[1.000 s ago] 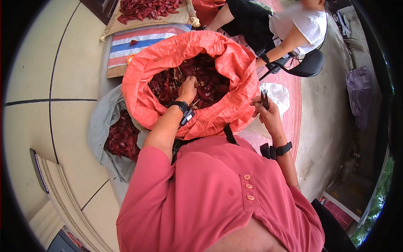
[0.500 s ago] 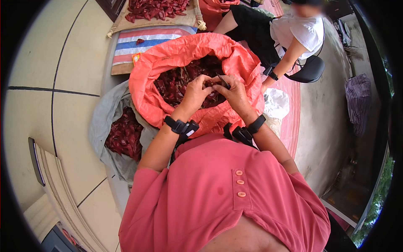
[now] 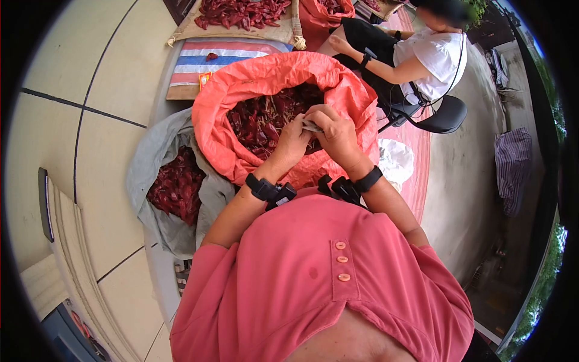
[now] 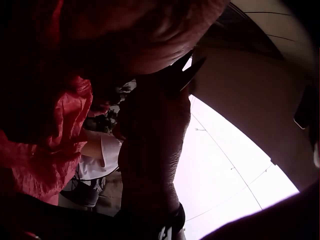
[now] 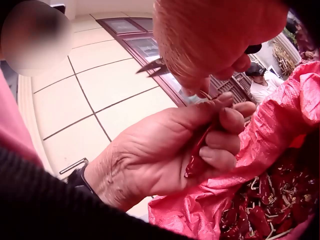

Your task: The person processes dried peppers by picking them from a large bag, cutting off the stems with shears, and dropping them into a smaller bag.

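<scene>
In the right wrist view the left hand (image 5: pixel 155 150) curls its fingers round a dried red chili (image 5: pixel 196 159), stem end at the fingertips. Above it, the right hand (image 5: pixel 210 40) grips small scissors (image 5: pixel 156 67), blades pointing out past the palm, its fingertips at the chili's stem. Seen from the head, the left hand (image 3: pixel 293 142) and right hand (image 3: pixel 335 134) meet over the open red sack (image 3: pixel 220 90) filled with dried chilies (image 3: pixel 259 123). The left wrist view is dark; the blade tips (image 4: pixel 192 72) show beside the right hand (image 4: pixel 152 135).
A grey sack (image 3: pixel 145 166) of chilies stands left of the red one. Behind lie a striped bag (image 3: pixel 217 55) and a mat (image 3: pixel 193 30) bearing chilies. A person in a white shirt (image 3: pixel 443 57) sits on a black chair (image 3: pixel 452 116) at the back right.
The left hand came up out of the sack's chilies and the right hand moved in from the right side to meet it. The seated person's arms have lifted.
</scene>
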### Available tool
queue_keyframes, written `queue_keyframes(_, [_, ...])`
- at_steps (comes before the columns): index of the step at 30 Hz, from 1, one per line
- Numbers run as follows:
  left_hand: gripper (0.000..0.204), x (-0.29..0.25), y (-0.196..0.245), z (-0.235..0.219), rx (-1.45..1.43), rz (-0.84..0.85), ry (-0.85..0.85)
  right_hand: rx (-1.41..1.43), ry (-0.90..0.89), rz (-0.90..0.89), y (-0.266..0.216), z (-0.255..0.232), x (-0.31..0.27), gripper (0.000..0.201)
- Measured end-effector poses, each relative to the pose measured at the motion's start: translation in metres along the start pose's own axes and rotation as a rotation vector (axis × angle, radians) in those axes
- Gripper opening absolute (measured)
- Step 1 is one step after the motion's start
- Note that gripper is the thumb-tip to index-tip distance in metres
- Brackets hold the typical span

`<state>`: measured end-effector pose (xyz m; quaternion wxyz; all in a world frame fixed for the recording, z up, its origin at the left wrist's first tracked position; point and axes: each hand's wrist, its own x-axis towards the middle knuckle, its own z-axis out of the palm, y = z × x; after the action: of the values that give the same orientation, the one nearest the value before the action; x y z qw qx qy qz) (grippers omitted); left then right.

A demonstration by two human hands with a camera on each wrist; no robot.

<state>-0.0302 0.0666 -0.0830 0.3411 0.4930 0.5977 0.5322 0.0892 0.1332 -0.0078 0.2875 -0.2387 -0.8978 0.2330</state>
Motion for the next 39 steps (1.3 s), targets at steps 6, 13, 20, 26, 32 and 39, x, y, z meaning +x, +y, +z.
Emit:
queue_keyframes(6, [0.019, -0.032, 0.007, -0.001, -0.187, -0.29, -0.162, 0.345, 0.085, 0.212, -0.027, -0.035, 0.027, 0.01])
queue_keyframes(13, [0.023, -0.018, 0.037, -0.03, -0.127, -0.228, -0.126, 0.366, -0.219, 0.119, 0.004, -0.014, 0.003, 0.015])
queue_keyframes(20, [0.018, -0.018, 0.027, -0.031, -0.034, -0.138, -0.273, -0.065, -0.297, -0.139, -0.01, -0.014, 0.003, 0.01])
queue_keyframes(26, [0.021, -0.018, 0.06, -0.031, 0.124, -0.093, -0.158, 0.645, -0.093, 0.304, -0.008, -0.007, 0.003, 0.009])
queue_keyframes(32, [0.019, -0.026, 0.051, -0.002, 0.292, 0.158, -0.248, 1.066, 0.05, 0.695, -0.017, -0.019, 0.019, 0.019])
queue_keyframes(39, [0.025, -0.026, 0.07, -0.023, 0.084, 0.091, -0.171, 0.874, -0.024, 0.602, -0.013, -0.057, 0.003, 0.015])
